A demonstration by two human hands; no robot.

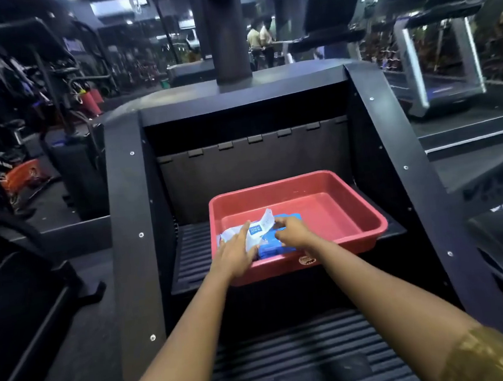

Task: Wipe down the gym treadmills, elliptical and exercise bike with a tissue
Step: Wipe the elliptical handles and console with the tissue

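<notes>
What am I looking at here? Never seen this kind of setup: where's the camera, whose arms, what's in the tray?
There is no robot here. This is one picture from a wide-angle camera worn on a person's head, looking forward and down, so the two bare arms are the wearer's own. The place is a gym. The black machine in front has ridged steps, and a red tray sits on one step. In the tray lies a blue tissue pack with its white flap lifted. The left hand lies flat on the pack. The right hand pinches at the pack's opening with curled fingers; whether a tissue is out yet cannot be told. A treadmill stands behind on the right.
</notes>
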